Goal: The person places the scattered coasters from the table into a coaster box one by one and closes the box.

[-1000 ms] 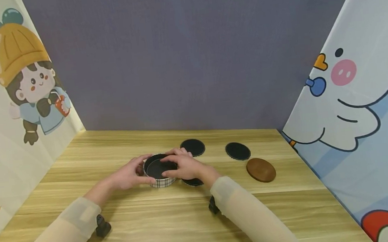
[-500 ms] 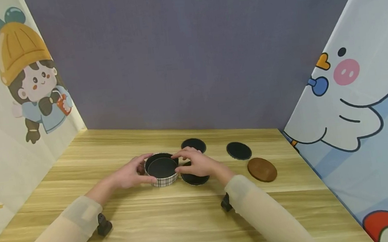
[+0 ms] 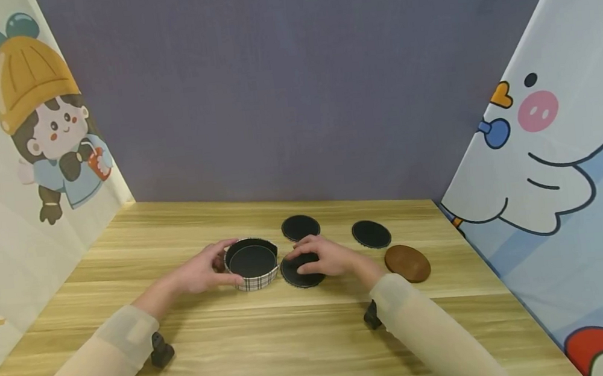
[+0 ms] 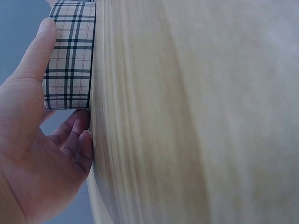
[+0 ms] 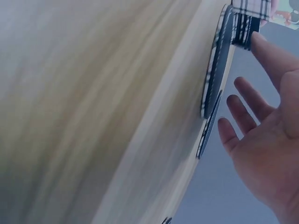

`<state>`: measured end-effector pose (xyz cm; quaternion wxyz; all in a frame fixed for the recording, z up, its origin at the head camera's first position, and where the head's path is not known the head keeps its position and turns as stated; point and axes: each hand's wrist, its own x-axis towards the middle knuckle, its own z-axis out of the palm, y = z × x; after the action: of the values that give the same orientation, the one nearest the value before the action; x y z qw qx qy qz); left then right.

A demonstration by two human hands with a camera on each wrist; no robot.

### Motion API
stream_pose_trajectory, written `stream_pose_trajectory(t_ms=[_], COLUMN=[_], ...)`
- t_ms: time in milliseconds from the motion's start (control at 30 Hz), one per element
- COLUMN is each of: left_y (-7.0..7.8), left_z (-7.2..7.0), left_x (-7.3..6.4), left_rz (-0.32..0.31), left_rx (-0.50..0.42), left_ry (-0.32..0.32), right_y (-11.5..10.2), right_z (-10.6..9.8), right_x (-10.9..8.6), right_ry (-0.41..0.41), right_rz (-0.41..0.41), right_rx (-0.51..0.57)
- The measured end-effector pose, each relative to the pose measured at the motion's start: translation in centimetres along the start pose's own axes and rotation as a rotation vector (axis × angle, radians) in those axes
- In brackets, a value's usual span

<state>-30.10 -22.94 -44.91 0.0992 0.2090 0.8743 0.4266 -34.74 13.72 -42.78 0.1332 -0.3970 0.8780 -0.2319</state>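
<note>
One change over the last second: the right hand [image 3: 330,255] is now off the plaid coaster holder [image 3: 256,282] and over the nearest black coaster [image 3: 301,280], digits loosely parted, contact not determinable, while the left hand [image 3: 203,270] stays curled round the holder's left side. Judgement: the left alone steadies the holder, leaving the right free. The holder sits upright on the wood-grain table [image 3: 262,349], just left of that coaster, pale with dark checks, black-lined, its wall gapped toward the right hand.
</note>
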Motion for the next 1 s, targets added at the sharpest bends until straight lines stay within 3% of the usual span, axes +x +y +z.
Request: stream_pose_trajectory(t_ms=[433, 1000], left_y=[0.3, 0.5], left_z=[0.1, 0.0], left_x=[-0.2, -0.3], left_rz=[0.006, -0.025], left_rx=[-0.014, -0.012], left_ry=[0.000, 0.000], right_y=[0.8, 1.7], right_z=[-0.1, 0.1], right_x=[-1.2, -3.1], right_ry=[-0.077, -0.050], right_rz=[0.085, 0.122], right_rx=[-0.064, -0.083])
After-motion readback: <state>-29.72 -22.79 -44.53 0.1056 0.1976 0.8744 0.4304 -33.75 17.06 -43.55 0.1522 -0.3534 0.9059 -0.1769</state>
